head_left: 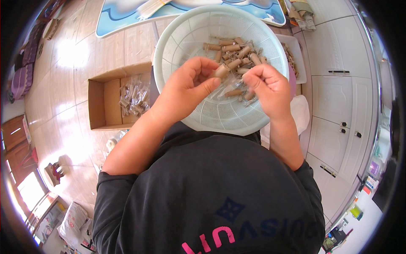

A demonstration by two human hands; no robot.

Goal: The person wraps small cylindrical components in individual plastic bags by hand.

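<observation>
A large pale green mesh basket (169, 40) stands in front of me, with several small brown paper-like rolls (230, 48) tied with thin string inside it. Over the basket, my left hand (188, 86) pinches one brown roll (220, 71) between thumb and fingers. Close by on the right, my right hand (270, 89) has its thumb and fingertips pressed together; what they hold is too small to make out. Below and between both hands lies some crumpled clear plastic (231, 86).
Left of the basket is an open cardboard box (97, 103) with rolls in clear plastic bags (136, 95). A white bin (299, 63) with brown pieces stands behind the basket's right side. A blue patterned tabletop (120, 19) lies beyond; white cabinets (330, 99) line the right.
</observation>
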